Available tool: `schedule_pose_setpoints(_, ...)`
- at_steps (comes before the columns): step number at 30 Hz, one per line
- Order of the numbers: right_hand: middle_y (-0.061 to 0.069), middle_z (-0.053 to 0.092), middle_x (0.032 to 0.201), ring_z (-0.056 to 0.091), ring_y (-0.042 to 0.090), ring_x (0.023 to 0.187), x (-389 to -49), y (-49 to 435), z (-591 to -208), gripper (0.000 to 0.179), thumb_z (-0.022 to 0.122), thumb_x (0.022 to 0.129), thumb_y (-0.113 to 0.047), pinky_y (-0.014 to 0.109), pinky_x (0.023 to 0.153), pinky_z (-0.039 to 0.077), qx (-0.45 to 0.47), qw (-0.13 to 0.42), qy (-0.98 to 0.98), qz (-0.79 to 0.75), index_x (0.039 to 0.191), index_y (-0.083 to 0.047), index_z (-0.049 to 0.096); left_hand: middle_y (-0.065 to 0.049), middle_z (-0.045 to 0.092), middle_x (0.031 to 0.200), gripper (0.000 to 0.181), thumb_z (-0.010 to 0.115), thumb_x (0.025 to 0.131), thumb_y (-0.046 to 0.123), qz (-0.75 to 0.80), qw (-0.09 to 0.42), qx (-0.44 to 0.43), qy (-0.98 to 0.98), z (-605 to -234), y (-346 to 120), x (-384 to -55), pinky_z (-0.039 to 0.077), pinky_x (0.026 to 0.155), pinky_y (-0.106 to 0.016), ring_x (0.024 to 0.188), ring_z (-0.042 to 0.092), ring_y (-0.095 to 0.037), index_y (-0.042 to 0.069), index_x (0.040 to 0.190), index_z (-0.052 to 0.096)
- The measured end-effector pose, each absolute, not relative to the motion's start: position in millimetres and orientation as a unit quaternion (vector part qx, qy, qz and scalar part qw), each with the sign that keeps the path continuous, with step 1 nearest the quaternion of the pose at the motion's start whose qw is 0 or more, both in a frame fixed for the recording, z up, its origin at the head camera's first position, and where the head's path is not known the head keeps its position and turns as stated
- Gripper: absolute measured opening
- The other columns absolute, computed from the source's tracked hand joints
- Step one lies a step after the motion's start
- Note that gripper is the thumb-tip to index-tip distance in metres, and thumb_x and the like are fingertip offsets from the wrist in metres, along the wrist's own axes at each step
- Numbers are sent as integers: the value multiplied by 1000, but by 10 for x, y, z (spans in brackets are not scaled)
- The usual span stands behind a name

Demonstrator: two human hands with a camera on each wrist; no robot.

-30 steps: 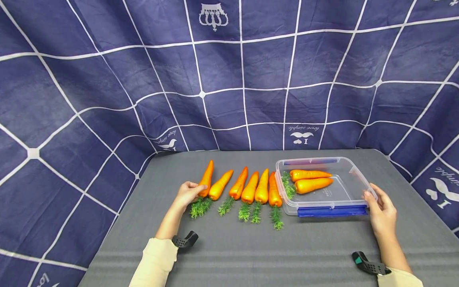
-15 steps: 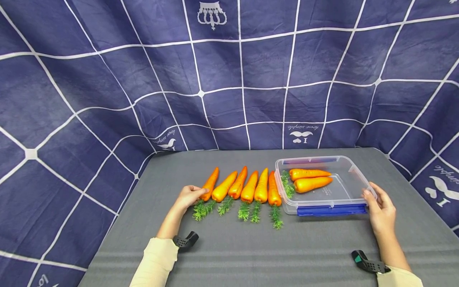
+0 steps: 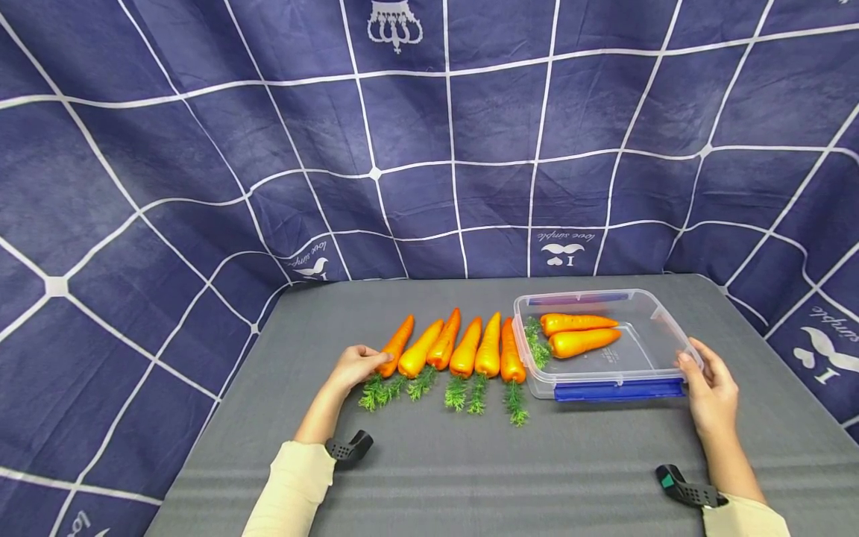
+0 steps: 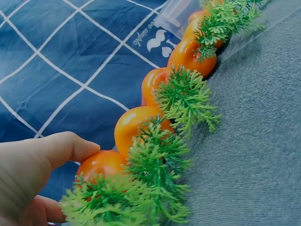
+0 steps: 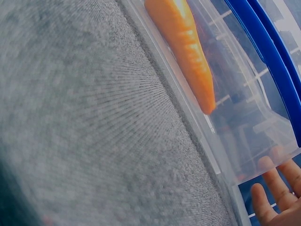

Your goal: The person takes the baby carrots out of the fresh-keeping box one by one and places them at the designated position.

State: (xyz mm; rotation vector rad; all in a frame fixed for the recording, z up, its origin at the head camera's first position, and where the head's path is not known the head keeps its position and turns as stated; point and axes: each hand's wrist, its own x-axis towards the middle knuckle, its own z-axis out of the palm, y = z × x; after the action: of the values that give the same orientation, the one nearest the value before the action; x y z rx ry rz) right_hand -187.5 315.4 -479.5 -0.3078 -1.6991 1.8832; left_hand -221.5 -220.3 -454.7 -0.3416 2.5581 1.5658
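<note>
Six or so is too fine a tally, so several carrots with green tops lie in a row, tips pointing away. My left hand (image 3: 356,365) pinches the leftmost carrot (image 3: 398,344) near its thick end. Thumb and fingers straddle that carrot (image 4: 102,161) in the left wrist view. Leaning close beside it is a second carrot (image 3: 420,349). To the right of the row stands a clear plastic box (image 3: 640,350), lidless, with two carrots (image 3: 585,344) lying in it. My right hand (image 3: 716,395) grips the box's right end, thumb over the rim and fingers (image 5: 277,188) outside the wall.
A blue latch (image 3: 617,390) runs along the box's near side. The rightmost carrot of the row (image 3: 512,354) lies right against the box's left wall. Grey cloth (image 3: 510,477) covers the table, and a blue checked curtain (image 3: 416,201) hangs behind it.
My left hand has shifted slightly right with the leftmost carrot, whose tip has come nearer. The second carrot has slid right, up to the third. The right hand keeps its grip on the box.
</note>
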Motion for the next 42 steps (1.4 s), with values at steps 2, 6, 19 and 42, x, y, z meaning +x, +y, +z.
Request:
schedule_pose_setpoints(2,-17,71,83,64,-3,71,-1878,3154,-4796,33,59,93,3,7,58,43,-116,289,-636,706,120,-15,68,-4,57,76,36,75,82,26,509,63,-112,851,-4539,-2204,-2216,44,58,-22,65,51,-13,-6,96,64)
schedule_pose_setpoints(6,-18,71,83,65,-3,71,-1882,3156,-4795,34,59,93,3,7,57,43,-121,287,-638,704,119,-16,68,-7,60,81,37,75,81,27,489,55,-111,863,-4525,-2196,-2213,44,63,-24,71,54,-16,-6,96,66)
schedule_pose_setpoints(19,-19,70,83,65,-4,72,-1869,3154,-4790,33,59,94,1,7,59,43,-122,284,-646,698,119,-18,68,-18,70,99,39,73,83,22,488,12,-96,868,-4451,-2108,-2257,49,79,-31,91,64,-26,-7,108,65)
schedule_pose_setpoints(42,-19,71,84,64,-5,72,-1879,3178,-4809,34,60,93,2,7,57,43,-123,281,-645,700,121,-17,68,-19,67,109,37,69,89,19,536,35,26,843,-3940,-1610,-2367,50,85,-37,103,62,-31,-6,115,64)
